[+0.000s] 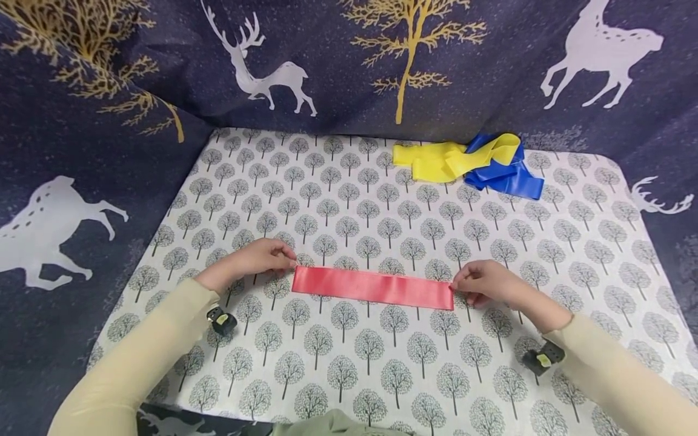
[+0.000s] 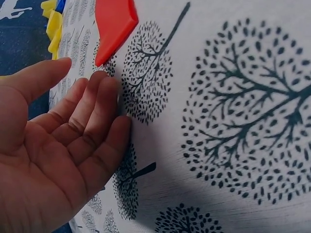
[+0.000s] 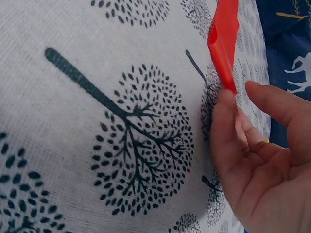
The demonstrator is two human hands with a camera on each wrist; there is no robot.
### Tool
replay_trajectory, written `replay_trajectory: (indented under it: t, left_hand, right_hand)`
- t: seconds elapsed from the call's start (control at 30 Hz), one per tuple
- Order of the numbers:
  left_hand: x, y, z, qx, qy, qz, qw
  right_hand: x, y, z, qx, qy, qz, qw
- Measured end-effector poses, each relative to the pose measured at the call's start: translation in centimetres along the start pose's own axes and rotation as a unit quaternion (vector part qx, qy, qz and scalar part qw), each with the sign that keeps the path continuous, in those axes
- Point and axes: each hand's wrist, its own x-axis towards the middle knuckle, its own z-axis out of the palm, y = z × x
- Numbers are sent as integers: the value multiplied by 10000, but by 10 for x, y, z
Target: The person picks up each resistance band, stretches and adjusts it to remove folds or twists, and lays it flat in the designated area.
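Note:
A flat, glossy red band (image 1: 373,287) lies across the middle of the tree-patterned cloth, running left to right. My left hand (image 1: 267,255) is at its left end; in the left wrist view the fingers bend loosely just short of the red band's corner (image 2: 116,26), thumb apart. At the other end is my right hand (image 1: 488,281). The right wrist view has its fingertips against the tip of the red band (image 3: 226,43), while the thumb stands away from it. Neither hand pinches the band.
Toward the back right of the cloth (image 1: 338,369), a loosely folded yellow band (image 1: 436,162) lies partly over a blue band (image 1: 507,178). A dark curtain (image 1: 338,60) with deer and trees hangs behind and at the sides. A small black device sits at each wrist.

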Motion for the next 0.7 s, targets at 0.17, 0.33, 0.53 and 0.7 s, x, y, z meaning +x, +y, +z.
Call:
replay_trajectory:
  t: [0.17, 0.33, 0.53, 0.7]
  left_hand:
    - [2, 1, -4, -132, -59, 109, 9998]
    - [6, 5, -7, -217, -89, 127, 9996]
    - [17, 8, -7, -555, -124, -33, 9984]
    - [29, 13, -5, -901, -147, -173, 9957]
  right_hand:
    - [0, 0, -7, -274, 257, -190, 9991]
    - [0, -1, -13, -518, 494, -341, 9969]
    - [1, -4, -19, -715, 847, -516, 9925]
    - [3, -7, -23, -603, 1038, -758, 9899]
